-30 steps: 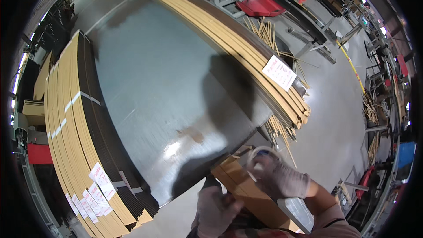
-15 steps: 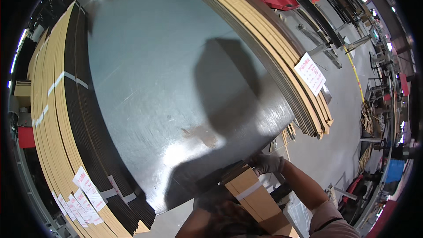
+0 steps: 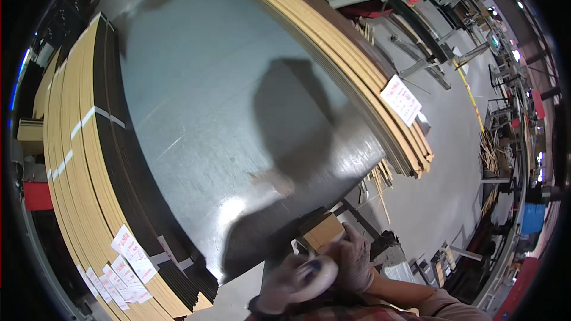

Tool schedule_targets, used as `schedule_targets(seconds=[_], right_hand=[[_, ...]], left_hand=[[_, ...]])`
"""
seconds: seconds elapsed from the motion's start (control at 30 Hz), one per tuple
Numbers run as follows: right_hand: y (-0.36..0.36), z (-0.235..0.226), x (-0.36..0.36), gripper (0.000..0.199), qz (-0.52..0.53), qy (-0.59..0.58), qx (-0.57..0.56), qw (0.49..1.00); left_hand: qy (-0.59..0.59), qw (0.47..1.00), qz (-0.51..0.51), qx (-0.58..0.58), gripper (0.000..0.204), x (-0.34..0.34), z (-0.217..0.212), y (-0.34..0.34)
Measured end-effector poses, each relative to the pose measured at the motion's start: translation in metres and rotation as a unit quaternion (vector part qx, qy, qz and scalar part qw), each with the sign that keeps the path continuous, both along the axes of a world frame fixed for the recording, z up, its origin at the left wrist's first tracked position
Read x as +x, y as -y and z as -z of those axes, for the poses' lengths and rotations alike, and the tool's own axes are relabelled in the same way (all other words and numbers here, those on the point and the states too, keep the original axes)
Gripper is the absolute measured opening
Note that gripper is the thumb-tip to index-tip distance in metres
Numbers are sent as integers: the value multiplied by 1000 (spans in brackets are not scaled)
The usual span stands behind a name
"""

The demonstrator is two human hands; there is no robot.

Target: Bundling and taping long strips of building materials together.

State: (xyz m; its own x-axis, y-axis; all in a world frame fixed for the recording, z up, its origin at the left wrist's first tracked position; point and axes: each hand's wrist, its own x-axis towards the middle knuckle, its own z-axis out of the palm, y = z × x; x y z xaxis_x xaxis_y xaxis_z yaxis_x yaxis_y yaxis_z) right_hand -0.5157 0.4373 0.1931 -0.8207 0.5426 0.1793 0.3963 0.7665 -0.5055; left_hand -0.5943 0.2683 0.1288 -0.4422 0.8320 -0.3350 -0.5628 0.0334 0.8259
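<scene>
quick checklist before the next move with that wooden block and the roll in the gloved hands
1. Right hand on the wooden block: ok, gloved fingers wrap its near end.
2. Left hand on the pale round roll: cannot tell, motion blur hides the grip.
3. Block resting on the shiny metal table: cannot tell, it sits at the near edge.
4. Table surface beyond the block: ok, bare apart from the person's shadow.
5. Stacked boards on the left and boards on the right: ok, both lie apart from the hands.

tan wooden block [image 3: 322,231], perhaps tilted, partly hidden
</scene>
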Motion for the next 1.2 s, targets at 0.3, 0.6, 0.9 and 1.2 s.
schedule_targets(seconds=[0.3, 0.6, 0.9, 1.2], right_hand=[[-66, -62, -23, 37, -232, 310, 109, 916], [-134, 109, 71, 19, -75, 413, 42, 907], [74, 29, 534, 27, 741, -229, 214, 594], [214, 59, 774, 36, 843, -245, 13, 478]], left_hand=[[-464, 858, -3, -219, 21, -16, -18, -87], [-743, 641, 130, -139, 26, -5, -21, -129], [113, 981, -112, -109, 57, 36, -12, -81], [328, 871, -25, 364, 80, 94, 60, 27]])
